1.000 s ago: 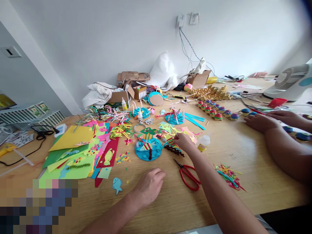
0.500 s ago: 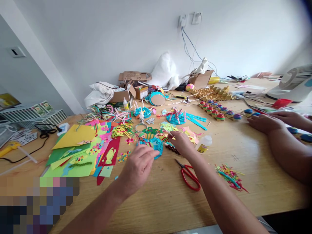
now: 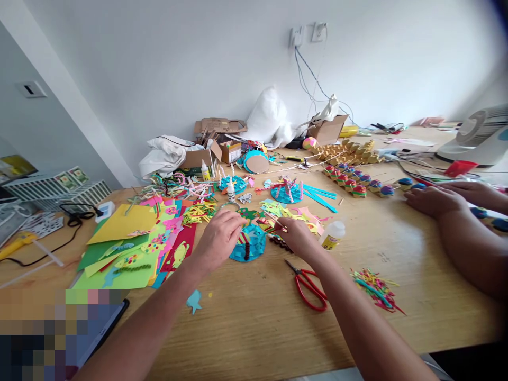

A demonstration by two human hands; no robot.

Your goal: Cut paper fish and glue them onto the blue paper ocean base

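Note:
A round blue paper craft disc (image 3: 249, 246) with a striped fish and a dark upright strip lies on the wooden table (image 3: 357, 296). My left hand (image 3: 219, 236) rests at the disc's left edge, fingers curled against it. My right hand (image 3: 296, 234) is at the disc's right side, fingers pinched on a thin stick that points up and left over colored scraps. Red-handled scissors (image 3: 307, 283) lie open just under my right forearm. A small white glue bottle (image 3: 332, 233) lies to the right of my right hand.
Colored paper sheets (image 3: 123, 238) spread at left, and a blue paper fish cutout (image 3: 194, 301) lies near the front. Another person's hands (image 3: 436, 198) rest at right beside a row of small colored crafts (image 3: 355, 182). Boxes and bags stand by the wall; a white fan (image 3: 476, 135) is at far right.
My left hand moved from the front of the table up to the blue disc's left edge. My right hand stayed by the disc with the stick.

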